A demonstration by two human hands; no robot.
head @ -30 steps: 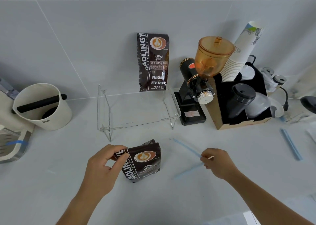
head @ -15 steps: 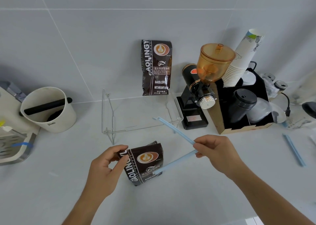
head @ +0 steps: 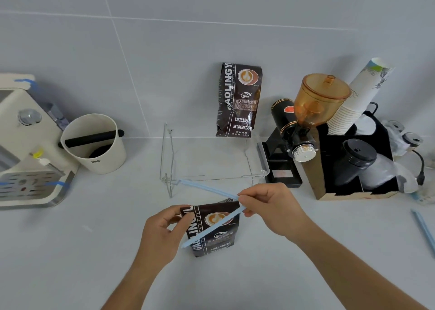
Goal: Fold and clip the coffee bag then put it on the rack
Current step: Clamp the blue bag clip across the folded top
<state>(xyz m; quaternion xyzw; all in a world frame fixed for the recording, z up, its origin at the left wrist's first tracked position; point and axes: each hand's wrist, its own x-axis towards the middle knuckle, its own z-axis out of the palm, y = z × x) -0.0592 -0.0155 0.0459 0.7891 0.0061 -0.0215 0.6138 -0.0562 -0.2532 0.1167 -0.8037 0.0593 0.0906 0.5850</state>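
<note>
— What do we see at the white counter (head: 70, 262)?

— We see a person's left hand (head: 162, 234) pinching the folded top left corner of a short dark-brown foil coffee bag (head: 213, 229), thumb and fingers closed on it. The bag stands upright on the counter, in front of the clear acrylic rack (head: 211, 166) and apart from it.

— And the other hand?

— The right hand (head: 270, 209) grips a long pale-blue plastic sealing clip (head: 211, 229) at its hinged end, fingers clenched around it. We see the clip splayed in a V: one arm reaches up and left toward the rack's front edge, the other slants down across the printed face of the bag. From this angle we cannot tell whether that arm touches the bag.

— What stands on the rack?

— A second, taller dark-brown coffee bag (head: 239, 100) stands upright at the back of it, against the grey tiled wall.

— And around it?

— To the left we see a white round knock-box tub with a black bar (head: 94, 144), and a cream coffee machine (head: 26, 142) at the frame's edge. To the right are a black grinder with an amber hopper (head: 303, 126), a leaning stack of white paper cups (head: 353, 102) and another pale-blue clip (head: 423, 229) lying on the counter.
</note>
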